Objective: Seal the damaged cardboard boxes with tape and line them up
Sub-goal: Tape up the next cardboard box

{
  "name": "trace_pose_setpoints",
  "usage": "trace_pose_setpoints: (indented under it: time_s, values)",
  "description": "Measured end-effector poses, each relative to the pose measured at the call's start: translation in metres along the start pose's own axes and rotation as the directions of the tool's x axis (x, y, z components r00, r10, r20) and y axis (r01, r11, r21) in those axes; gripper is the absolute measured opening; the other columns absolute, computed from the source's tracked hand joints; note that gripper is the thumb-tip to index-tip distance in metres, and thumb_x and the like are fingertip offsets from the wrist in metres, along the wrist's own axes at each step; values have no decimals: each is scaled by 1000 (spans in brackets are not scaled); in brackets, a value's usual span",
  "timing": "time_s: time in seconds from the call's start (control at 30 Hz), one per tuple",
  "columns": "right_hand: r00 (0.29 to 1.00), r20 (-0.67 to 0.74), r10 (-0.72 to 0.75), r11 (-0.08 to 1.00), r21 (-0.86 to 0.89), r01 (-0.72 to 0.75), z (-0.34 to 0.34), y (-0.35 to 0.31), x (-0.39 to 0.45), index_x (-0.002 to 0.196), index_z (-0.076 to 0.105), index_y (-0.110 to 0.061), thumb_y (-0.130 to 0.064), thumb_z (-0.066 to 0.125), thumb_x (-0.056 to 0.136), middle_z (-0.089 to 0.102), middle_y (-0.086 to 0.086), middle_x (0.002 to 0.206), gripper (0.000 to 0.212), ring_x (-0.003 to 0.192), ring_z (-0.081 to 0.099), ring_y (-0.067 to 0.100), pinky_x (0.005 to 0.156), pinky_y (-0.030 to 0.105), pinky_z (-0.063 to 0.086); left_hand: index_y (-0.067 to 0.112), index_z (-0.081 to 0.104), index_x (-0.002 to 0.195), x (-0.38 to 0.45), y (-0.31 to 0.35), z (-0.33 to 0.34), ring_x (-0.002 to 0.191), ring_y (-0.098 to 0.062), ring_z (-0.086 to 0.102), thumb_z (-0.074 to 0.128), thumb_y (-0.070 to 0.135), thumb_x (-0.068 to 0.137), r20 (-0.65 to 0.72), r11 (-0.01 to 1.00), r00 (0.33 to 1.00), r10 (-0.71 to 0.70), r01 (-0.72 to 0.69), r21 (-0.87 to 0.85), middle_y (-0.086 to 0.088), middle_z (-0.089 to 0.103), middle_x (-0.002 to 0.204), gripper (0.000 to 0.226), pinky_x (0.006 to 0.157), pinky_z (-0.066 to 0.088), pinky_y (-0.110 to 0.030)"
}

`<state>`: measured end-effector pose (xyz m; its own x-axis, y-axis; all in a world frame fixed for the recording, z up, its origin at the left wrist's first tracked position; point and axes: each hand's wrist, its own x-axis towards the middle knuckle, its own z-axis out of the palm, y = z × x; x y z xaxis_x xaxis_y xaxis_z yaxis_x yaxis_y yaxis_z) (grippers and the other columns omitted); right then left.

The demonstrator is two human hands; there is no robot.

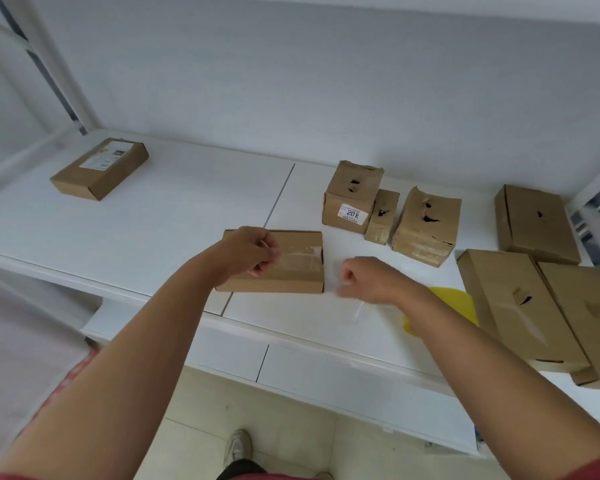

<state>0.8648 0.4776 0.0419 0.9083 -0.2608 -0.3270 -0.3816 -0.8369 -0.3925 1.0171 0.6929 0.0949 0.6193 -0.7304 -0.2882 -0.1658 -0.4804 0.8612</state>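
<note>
A flat cardboard box lies near the front of the white shelf, with clear tape across its top. My left hand rests on the box's left part, fingers curled and pinching the tape. My right hand hovers just right of the box, fingers curled; it seems to pinch a clear strip of tape, which is blurred. Three torn boxes stand together behind. More holed flat boxes lie at the right. A labelled box lies at the far left.
A yellow object lies under my right forearm, mostly hidden. Another flat box with a small hole lies at the back right. The shelf's front edge runs below my hands, with the tiled floor and a shoe beneath.
</note>
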Motion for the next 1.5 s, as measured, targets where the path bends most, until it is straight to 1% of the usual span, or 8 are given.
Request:
trace_pose_setpoints:
  time_s: [0.17, 0.4, 0.53, 0.77, 0.9, 1.1, 1.3, 1.5]
  values:
    - [989, -112, 92, 554, 831, 43, -15, -53, 4, 99, 68, -19, -63, 55, 77, 75, 4, 91, 50, 72, 65, 11, 61, 25, 48, 8, 63, 87, -2, -7, -19, 62, -14, 53, 61, 5, 95, -7, 999, 1000, 27, -27, -19, -7, 60, 72, 9, 58, 48, -23]
    - [974, -198, 114, 560, 822, 102, -12, -101, 28, 85, 68, -9, -5, 65, 92, 70, 2, 66, 9, 59, 62, 12, 57, 20, 48, 9, 68, 98, 9, -20, -52, 64, -18, 52, 63, 4, 91, -17, 993, 998, 60, -61, -97, -7, 61, 72, 11, 57, 44, -24]
    - [922, -357, 148, 653, 736, 181, -23, -120, 35, 83, 70, -12, -2, 65, 92, 69, -3, 62, 15, 55, 60, 5, 60, 16, 51, 14, 63, 118, 22, -22, -69, 59, -13, 56, 70, 9, 88, -90, 992, 994, 63, -72, -105, -8, 70, 82, 31, 68, 49, -31]
    - [846, -463, 265, 619, 754, 219, -27, -126, 43, 102, 63, -8, -9, 69, 91, 70, 5, 69, 13, 69, 66, 12, 71, 21, 55, 16, 64, 78, 36, -20, -77, 57, -11, 62, 75, 14, 84, -179, 961, 976, 120, -160, -225, 7, 63, 56, 13, 62, 50, -23]
    - [849, -462, 256, 649, 734, 203, -24, -119, 49, 88, 67, -2, -6, 65, 92, 67, 7, 70, 6, 66, 60, 14, 66, 24, 49, 14, 67, 88, 37, -33, -69, 67, -18, 64, 75, 14, 84, -129, 922, 991, 45, -91, -376, 6, 68, 76, 8, 79, 58, -46]
    - [831, -423, 362, 328, 892, 311, -17, -97, 48, 88, 62, -14, -5, 59, 95, 66, 1, 75, 12, 71, 62, 10, 64, 19, 50, 26, 45, 139, 35, -75, -59, 124, -23, 38, 74, 49, 79, 8, 885, 998, 59, -56, 463, -1, 39, 135, 71, 100, 38, -36]
    - [924, -255, 284, 35, 966, 256, 17, -96, 54, 91, 66, -25, -4, 60, 93, 72, 2, 98, 22, 90, 65, 13, 77, 24, 50, 22, 47, 143, 40, -96, -62, 138, -25, 26, 67, 40, 89, 54, 785, 976, 209, -200, 586, 2, 34, 152, 60, 112, 30, -39]
    - [876, -438, 200, 626, 745, 230, 38, -97, 54, 111, 50, -65, -20, 75, 82, 55, -10, 119, 59, 105, 55, -1, 87, 15, 42, 7, 53, 136, 49, -102, -71, 129, -19, 43, 66, 6, 92, 114, 930, 958, 263, -283, 234, 0, 41, 148, 46, 108, 37, -30]
